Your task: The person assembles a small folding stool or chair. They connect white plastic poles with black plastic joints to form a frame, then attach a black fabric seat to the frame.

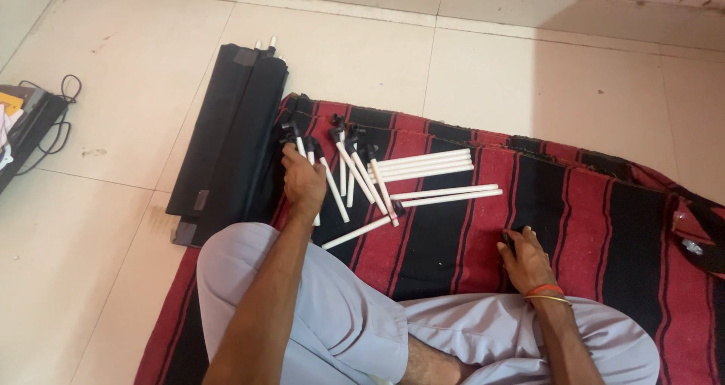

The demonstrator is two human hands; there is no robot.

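Two hands working over red-and-black striped blanket point(574, 204); left hand point(303, 179) grasping white plastic rod with black end fitting point(300, 145), amid scattered white rods point(423, 164) beside folded black fabric bundle point(230, 139); right hand point(525, 258) resting on blanket, fingers curled over small dark object, grip unclear

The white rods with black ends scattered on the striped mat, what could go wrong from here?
The white rods lie loose and crossed near the left hand; lifting one may roll others across the striped mat. The right hand covers a small black piece that could get lost against the black stripes.
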